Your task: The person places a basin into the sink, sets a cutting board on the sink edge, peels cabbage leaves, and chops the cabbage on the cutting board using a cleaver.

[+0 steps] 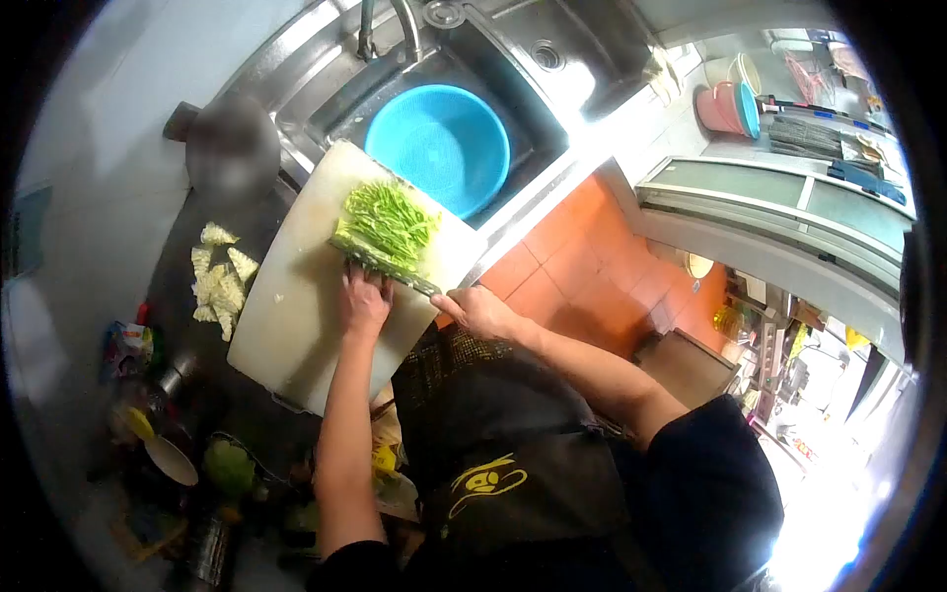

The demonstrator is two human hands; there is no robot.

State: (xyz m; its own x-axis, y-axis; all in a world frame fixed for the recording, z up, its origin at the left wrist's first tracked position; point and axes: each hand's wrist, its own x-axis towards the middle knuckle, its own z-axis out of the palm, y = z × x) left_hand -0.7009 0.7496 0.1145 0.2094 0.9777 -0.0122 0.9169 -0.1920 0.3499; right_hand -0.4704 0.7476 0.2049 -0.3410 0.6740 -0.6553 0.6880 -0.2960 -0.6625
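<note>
Shredded leafy greens [393, 219] lie in a heap on a white cutting board [286, 316]. A knife [390, 268] with green bits along its blade lies against the near side of the heap. My right hand [480, 313] is closed around its handle at the right end. My left hand [365, 299] is at the near side of the blade, with its fingers apart and touching the blade or the edge of the greens. The fingertips are partly hidden there.
Beyond the board, a blue plastic basin [439, 148] sits in the metal sink [538, 128] under a faucet [406, 30]. Pale cut vegetable pieces [219, 281] lie on the dark counter to the left, near a round dark object [234, 148]. Orange floor tiles [582, 266] show at right.
</note>
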